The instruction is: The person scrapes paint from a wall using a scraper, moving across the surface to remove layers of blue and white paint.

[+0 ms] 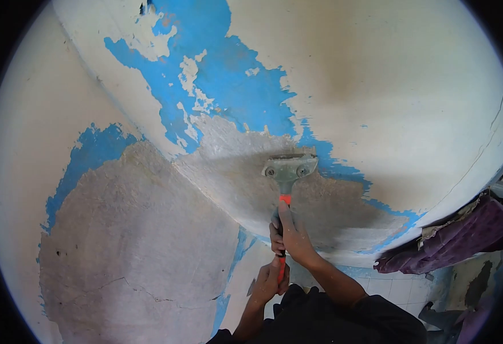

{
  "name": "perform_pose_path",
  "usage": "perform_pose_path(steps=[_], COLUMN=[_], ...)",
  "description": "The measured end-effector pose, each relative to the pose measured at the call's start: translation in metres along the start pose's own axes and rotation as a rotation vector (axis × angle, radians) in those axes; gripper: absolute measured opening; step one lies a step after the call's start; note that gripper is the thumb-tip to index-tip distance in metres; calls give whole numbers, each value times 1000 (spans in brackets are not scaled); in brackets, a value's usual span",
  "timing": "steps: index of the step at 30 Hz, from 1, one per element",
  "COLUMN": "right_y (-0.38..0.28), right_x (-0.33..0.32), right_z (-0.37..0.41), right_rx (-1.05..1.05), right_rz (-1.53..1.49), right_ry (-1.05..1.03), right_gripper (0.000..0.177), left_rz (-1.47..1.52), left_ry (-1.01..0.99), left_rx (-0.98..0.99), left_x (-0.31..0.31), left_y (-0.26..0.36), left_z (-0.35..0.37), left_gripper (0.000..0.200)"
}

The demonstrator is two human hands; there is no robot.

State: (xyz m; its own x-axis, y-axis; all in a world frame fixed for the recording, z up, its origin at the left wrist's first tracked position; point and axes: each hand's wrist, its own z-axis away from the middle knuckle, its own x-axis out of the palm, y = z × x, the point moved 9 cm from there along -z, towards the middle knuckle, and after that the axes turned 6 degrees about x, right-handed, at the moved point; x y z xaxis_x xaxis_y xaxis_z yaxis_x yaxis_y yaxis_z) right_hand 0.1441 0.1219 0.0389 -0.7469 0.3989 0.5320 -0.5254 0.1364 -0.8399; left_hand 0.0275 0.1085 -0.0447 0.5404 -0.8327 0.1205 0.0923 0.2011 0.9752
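A: Where is the scraper?

B: Up at the wall, ahead of the person. Its broad head, with two round fasteners, lies over a grey patch, and the top edge is near the blue paint. I cannot tell from this angle whether the blade presses on the wall.

A: And the hands?

B: Both are on the orange-and-black handle. The right hand is the upper one: its grip is closed around the handle below the head, with the thumb laid along it. The left hand is lower down, its grip wrapped around the handle near the bottom end.

A: What does the rest of the wall look like?

B: A slanting crease divides it. On the right side, ragged blue runs from the top down along the edge of the grey, with flecks of cream coating scattered in it. On the left side there is a larger grey area, edged in blue at its upper left, with a thin crack low across it.

A: Anything farther off?

B: A purple bundle at the lower right, and pale tiles below it, beside the person's dark sleeve.
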Motion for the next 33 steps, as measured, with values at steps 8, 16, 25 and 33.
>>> perform_pose_path(steps=[8,16,25,33], right_y=[-3,15,-38,9], right_x=[-1,-9,2,-25], right_z=[1,4,6,9], right_rx=[-4,30,-63,18], right_rz=[-6,-39,-9,21], right_ry=[-2,-17,-34,10], right_gripper=[52,53,54,54], left_rz=[-53,-50,-61,2], left_ry=[-1,4,-40,-22], left_rx=[27,-7,78,-3], left_x=[3,2,17,16], left_y=[7,-8,35,-23], left_z=[-4,4,-11,-6], left_gripper=[62,62,62,63])
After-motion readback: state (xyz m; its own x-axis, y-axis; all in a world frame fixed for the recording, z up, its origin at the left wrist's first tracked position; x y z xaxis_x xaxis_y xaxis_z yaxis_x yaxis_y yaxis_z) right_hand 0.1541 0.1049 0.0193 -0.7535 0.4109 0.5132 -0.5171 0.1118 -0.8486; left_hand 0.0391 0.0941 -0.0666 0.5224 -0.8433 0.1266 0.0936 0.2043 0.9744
